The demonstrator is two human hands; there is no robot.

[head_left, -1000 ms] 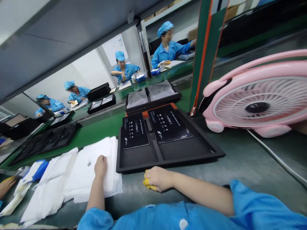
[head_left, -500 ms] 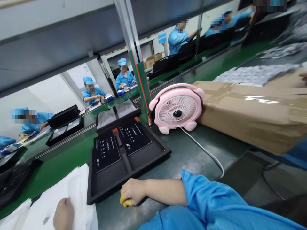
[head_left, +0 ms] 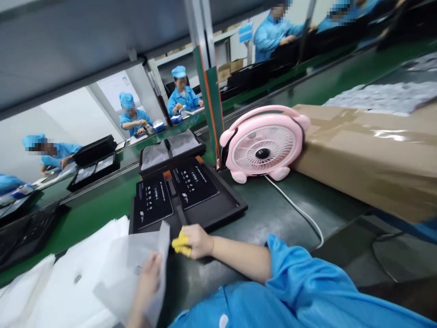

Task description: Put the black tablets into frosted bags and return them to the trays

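My left hand (head_left: 149, 277), slightly blurred, is closed on a translucent white bag (head_left: 119, 269), which it holds raised above a stack of similar white bags (head_left: 68, 278) at the lower left. My right hand (head_left: 195, 241) has yellow finger cots on its fingertips. Its fingers are curled together beside the right edge of the raised bag, with nothing visible in them. Just beyond both hands lies a black tray (head_left: 225, 212) carrying two dark flat panels, a left panel (head_left: 153, 200) and a right panel (head_left: 194, 184), both with white print. The raised bag overlaps the tray's near left corner.
A pink fan (head_left: 262, 146) with a white cable (head_left: 297, 207) stands right of the tray, against a taped cardboard box (head_left: 368, 159). Another tray with two covered panels (head_left: 172, 150) sits behind. A metal post (head_left: 206, 82) rises there. Several co-workers in blue work across the green belt (head_left: 92, 223).
My left hand has lifted a bag off the stack and carried it right, towards the tray. My right hand has moved slightly up and right, near the bag's edge. The view has shifted.
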